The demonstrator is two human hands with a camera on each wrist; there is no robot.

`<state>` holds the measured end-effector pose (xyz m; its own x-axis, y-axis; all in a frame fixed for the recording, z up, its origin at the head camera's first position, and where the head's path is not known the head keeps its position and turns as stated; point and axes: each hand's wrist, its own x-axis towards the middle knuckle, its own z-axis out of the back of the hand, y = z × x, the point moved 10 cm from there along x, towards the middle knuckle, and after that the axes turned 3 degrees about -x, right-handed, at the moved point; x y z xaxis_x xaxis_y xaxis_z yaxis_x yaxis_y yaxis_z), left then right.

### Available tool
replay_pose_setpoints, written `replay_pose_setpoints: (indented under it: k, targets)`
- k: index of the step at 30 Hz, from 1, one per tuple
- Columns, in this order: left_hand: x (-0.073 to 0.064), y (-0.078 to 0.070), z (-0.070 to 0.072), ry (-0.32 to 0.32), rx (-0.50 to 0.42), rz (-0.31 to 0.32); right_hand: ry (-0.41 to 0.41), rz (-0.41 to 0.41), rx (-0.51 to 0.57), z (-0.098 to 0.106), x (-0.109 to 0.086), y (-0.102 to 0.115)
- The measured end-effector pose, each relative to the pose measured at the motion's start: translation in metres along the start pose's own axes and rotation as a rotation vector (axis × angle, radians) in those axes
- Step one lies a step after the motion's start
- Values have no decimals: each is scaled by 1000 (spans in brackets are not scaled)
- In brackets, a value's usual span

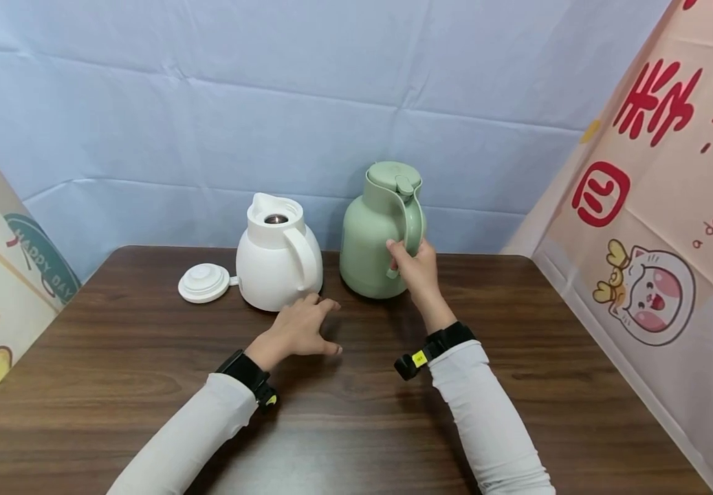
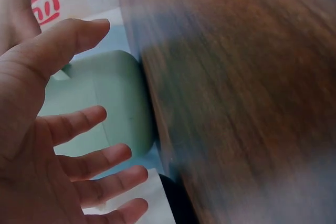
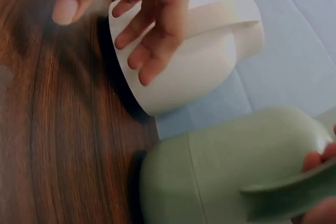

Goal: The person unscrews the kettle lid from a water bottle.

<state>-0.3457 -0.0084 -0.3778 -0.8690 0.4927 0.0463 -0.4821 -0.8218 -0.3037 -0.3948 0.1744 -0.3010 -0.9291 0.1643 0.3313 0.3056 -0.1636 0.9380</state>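
A green insulated jug (image 1: 365,240) with its lid on stands upright toward the back of the table. My right hand (image 1: 418,271) grips the lower part of its handle (image 1: 414,227), the thumb along the near side. To its left stands a white insulated jug (image 1: 260,268), uncovered, its round mouth showing a metallic inside. My left hand (image 1: 300,326) is in front of the white jug, fingers spread and holding nothing. In the right wrist view those left fingers overlap the white jug (image 3: 199,72); whether they touch it I cannot tell.
A white round lid (image 1: 203,282) lies on the dark wooden table (image 1: 146,357), left of the white jug, its tab reaching the jug. Behind the table hangs a pale blue cloth (image 1: 300,103). A printed cloth (image 1: 653,206) hangs on the right.
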Motion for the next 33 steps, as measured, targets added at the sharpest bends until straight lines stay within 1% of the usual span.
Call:
replay_pose_setpoints:
  k: [4,6,8,11,14,20,26,31,33]
  targets:
    - [5,-2,0,1,11,7,-138,9,-31,3,3,1]
    - [8,-3,0,-2,10,5,-174,33,-49,3,3,3]
    - [9,-4,1,-2,3,6,-190,52,-61,4,3,4]
    - [11,-5,0,3,-6,15,-186,75,-84,3,3,6]
    - [11,-4,0,6,-15,21,-175,77,-105,3,4,7]
    - [7,-5,0,4,-13,9,-141,37,-102,2,6,5]
    - [2,-8,2,-8,-2,-7,-126,-3,-112,6,2,1]
    - [-5,-12,8,-37,15,-26,-86,-17,-93,7,-7,9]
    - [-8,-15,9,-41,8,-40,-77,-20,-86,8,-14,18]
